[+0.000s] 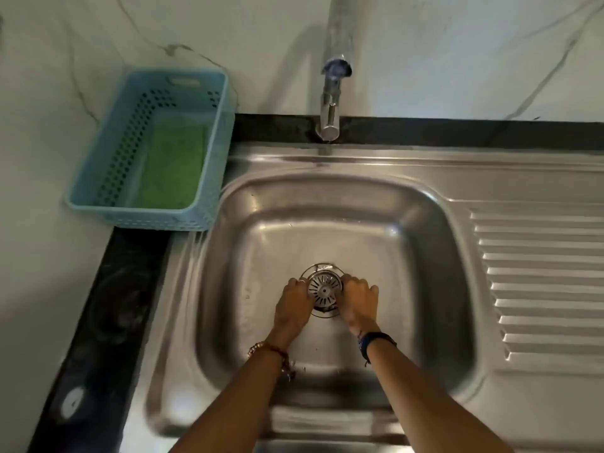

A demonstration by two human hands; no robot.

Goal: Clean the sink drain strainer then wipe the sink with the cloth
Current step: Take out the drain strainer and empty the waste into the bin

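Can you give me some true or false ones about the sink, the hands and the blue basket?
1. Both hands, the left hand and the right hand, touch the round metal drain strainer. True.
2. The light blue plastic basket sits inside the steel sink. False: it stands on the counter, beside the sink's left edge.
3. A green scrubbing pad lies in the basket. True.
4. Water pours from the chrome tap. False: no stream shows.
5. The strainer lies on the ribbed draining board. False: it sits at the drain.
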